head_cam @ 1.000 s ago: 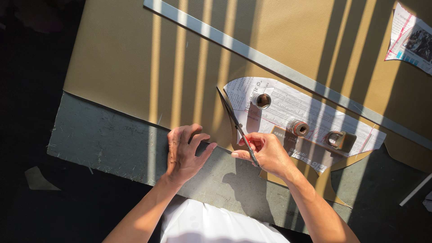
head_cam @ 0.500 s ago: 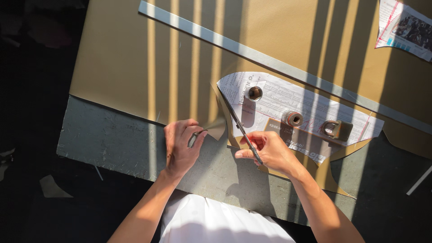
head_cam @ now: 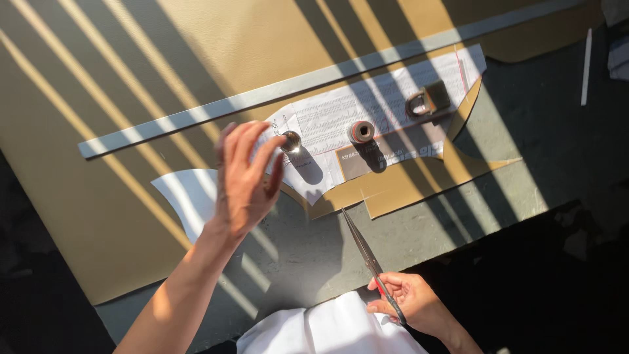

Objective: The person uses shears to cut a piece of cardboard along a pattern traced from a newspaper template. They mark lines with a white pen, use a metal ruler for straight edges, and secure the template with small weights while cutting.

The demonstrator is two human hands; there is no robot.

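Left hand (head_cam: 244,178) hovers, fingers spread loose and holding nothing, tips at small round metal weight (head_cam: 291,141) on white paper pattern (head_cam: 367,115) over tan sheet (head_cam: 131,85); right hand (head_cam: 409,303) fingers grip long scissors (head_cam: 367,255) above grey counter (head_cam: 504,170).

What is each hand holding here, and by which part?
The right hand holds long dark metal scissors by the handle end, blades shut. The left hand grips nothing; its fingertips reach the small round metal weight.
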